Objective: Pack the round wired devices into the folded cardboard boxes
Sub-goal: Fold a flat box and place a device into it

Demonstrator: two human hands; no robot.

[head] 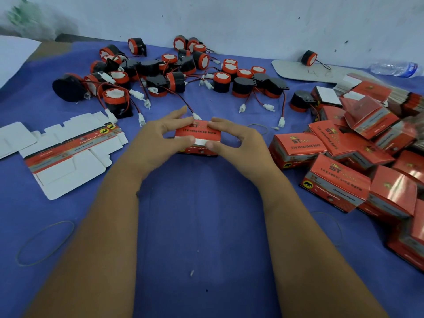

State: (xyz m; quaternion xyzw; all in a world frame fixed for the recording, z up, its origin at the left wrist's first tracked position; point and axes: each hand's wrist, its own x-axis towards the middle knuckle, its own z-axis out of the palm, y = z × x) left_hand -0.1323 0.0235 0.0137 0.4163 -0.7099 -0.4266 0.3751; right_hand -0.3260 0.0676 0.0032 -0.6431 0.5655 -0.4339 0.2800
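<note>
At 8 o'clock on the blue cloth-covered desk (206, 214) lies a thin rubber band loop (46, 243). At 9 o'clock a stack of flat unfolded white-and-red cardboard box blanks (66, 152) lies spread, printed face partly up. From 10 to 12 o'clock, along the far edge near the pale wall (229, 19), a loose heap of round black-and-red wired devices (174, 72) is scattered, their red-black leads and white plastic connectors (269, 107) trailing toward the middle.

At the centre, the left hand (158, 141) and the right hand (238, 143) meet on one small red folded cardboard box (197, 138), which rests on the desk. Both hands are half curled: the left hand's thumb presses the near edge of the lid by a white flap, its fingers arched over the far left top edge; the right hand mirrors this, thumb on the near edge and fingers on the far right top edge. The hands thus pinch the box from both ends, thumbs almost touching each other. Whether a device is inside cannot be told.

At 1 o'clock a grey flat cardboard piece (305, 70) carries a single device, and a clear plastic bottle (394, 68) lies beyond at 2 o'clock. From 2 to 4 o'clock a pile of closed red folded boxes (348, 161) lies tumbled together.
</note>
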